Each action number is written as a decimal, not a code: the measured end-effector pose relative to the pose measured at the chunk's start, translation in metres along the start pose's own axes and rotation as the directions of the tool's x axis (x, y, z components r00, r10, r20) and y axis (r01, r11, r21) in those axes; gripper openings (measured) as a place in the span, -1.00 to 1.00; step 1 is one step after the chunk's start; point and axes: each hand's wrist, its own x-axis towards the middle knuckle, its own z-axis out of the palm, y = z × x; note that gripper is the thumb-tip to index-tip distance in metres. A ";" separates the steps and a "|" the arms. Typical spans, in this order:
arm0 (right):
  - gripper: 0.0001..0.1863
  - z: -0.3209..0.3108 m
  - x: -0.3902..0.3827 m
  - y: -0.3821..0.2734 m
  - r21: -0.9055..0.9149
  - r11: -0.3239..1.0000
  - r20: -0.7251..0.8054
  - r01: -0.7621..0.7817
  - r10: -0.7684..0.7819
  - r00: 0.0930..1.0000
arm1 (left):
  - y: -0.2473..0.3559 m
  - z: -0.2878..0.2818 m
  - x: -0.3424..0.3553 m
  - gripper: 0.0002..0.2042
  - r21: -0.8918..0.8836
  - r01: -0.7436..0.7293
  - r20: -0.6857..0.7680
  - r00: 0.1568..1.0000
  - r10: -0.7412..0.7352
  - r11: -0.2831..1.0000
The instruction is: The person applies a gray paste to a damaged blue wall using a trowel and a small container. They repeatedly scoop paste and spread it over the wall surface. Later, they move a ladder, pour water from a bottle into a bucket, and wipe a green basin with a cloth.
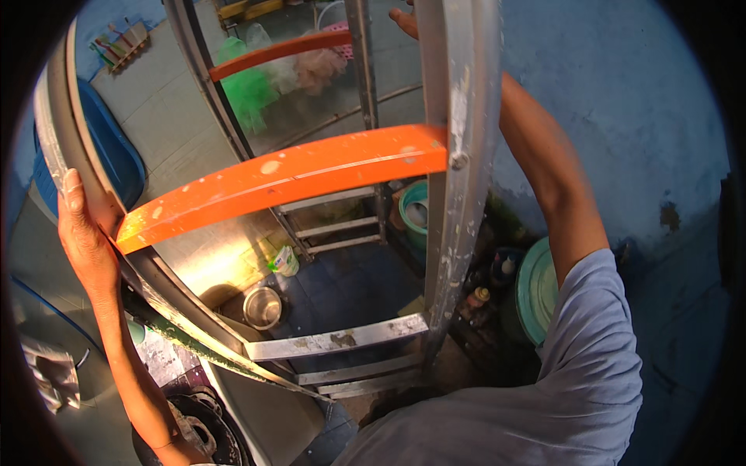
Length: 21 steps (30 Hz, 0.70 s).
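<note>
A scuffed metal stepladder (462, 210) with orange steps (284, 171) fills the middle of the head view. My left hand (84, 229) is shut on its left rail, just beside the nearer orange step, thumb lying along the rail. My right arm rises behind the right rail; my right hand (406, 23) is high at the top, mostly hidden by that rail, with some fingertips showing past it. Whether it grips the rail I cannot tell. Lower metal rungs (381, 334) show below.
Around the ladder are a blue wall (622, 116), a blue tub (116, 147), green and pale mesh puffs (245, 93), a toothbrush holder (124, 54), a steel pot (261, 307), a teal bucket (412, 194), a green lidded drum (532, 287), bottles (478, 297) and a pale basin edge (264, 412).
</note>
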 end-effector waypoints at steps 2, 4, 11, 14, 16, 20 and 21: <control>-0.73 -0.012 -0.008 0.019 -0.030 0.999 0.209 0.026 -0.019 0.978 | -0.011 -0.009 0.010 -0.52 0.074 -0.018 0.041 0.999 0.015 0.997; -0.72 -0.030 -0.024 0.025 0.027 0.999 0.286 0.019 -0.026 0.958 | -0.018 -0.015 0.015 -0.48 0.125 -0.011 0.005 1.000 0.011 0.992; -0.70 -0.087 -0.062 0.009 0.245 0.956 0.445 -0.162 0.037 0.895 | -0.005 -0.031 0.010 -0.49 0.737 -0.347 0.184 0.929 0.322 0.580; -0.72 -0.097 -0.084 0.002 0.286 0.944 0.538 -0.161 -0.019 0.843 | 0.007 -0.039 0.011 -0.57 0.848 -0.232 0.215 0.972 0.091 0.476; -0.77 -0.105 -0.095 -0.001 0.370 0.926 0.481 -0.072 -0.125 0.868 | 0.013 -0.040 0.014 -0.55 0.878 -0.340 0.305 0.940 0.156 0.337; -0.77 -0.132 -0.093 0.000 0.307 0.951 0.625 0.033 -0.228 0.747 | 0.033 -0.031 0.010 -0.32 0.921 -0.182 0.163 0.983 0.083 0.345; -0.76 -0.137 -0.090 -0.001 0.251 0.966 0.637 0.061 -0.213 0.741 | 0.039 -0.026 0.005 -0.27 0.917 -0.106 0.068 0.992 0.111 0.384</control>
